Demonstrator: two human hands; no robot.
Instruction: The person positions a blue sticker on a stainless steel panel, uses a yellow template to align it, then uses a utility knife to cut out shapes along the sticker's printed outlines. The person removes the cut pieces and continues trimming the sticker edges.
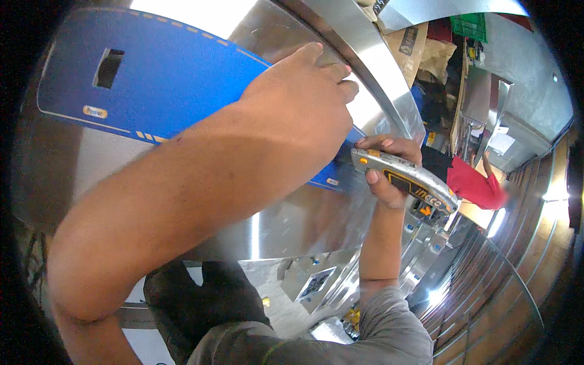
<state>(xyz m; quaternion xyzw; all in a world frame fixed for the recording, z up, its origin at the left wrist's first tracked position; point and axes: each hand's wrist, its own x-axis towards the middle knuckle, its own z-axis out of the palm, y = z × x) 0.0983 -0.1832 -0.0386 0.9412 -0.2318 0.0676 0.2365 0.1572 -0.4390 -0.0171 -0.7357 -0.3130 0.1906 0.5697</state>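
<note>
Our right hand (391,196) grips a silver utility knife (406,175) just beside our left hand (313,91), which lies bent-fingered across a blue panel (182,73) on shiny metal (304,228); whether it grips anything, we cannot tell. The panel stretches leftward from beneath that wrist, likely thin and smooth, best pressed flat. The knife looks stiff and light, best held mid-handle.

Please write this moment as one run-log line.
left hand: lies across blue panel overlay | right hand: grips utility knife | around overlay: shiny metal surface
</note>
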